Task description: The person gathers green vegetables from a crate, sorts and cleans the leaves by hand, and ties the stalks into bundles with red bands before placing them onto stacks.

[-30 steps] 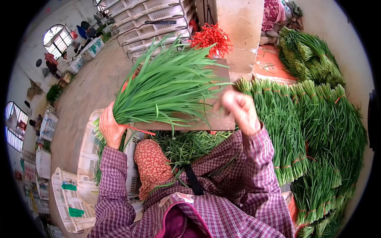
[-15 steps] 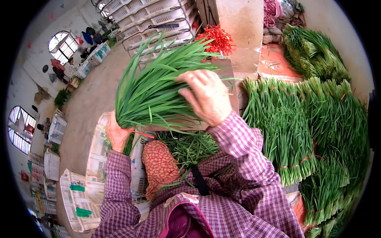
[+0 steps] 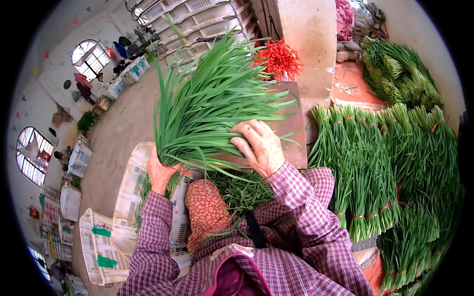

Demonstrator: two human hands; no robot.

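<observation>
A large bunch of long green leaves (image 3: pixel 217 108) fans out over a brown board (image 3: pixel 292 108). My left hand (image 3: pixel 160 172) is wrapped round its gathered end, where a red tie sticks out. My right hand (image 3: pixel 261 147) is at the lower edge of the leaves, thumb and fingers apart and bent, touching or very near the leaf blades. Beyond the board is a cluster of red ties (image 3: pixel 279 60). Loose green leaves (image 3: pixel 242 190) lie below the board, beside my patterned knee cover (image 3: pixel 207 209).
Tied green bundles (image 3: pixel 358 167) are piled on the right, with more (image 3: pixel 402 74) behind. White crates (image 3: pixel 131 197) stand at my left, and stacked crates (image 3: pixel 197 19) at the back. Several people, one in dark clothes (image 3: pixel 85 89), are far off at the left.
My right hand has come in from the right side to the bunch, then slightly lower along it. The leaves have spread and shifted. The whole view has moved, so the scene appears further right.
</observation>
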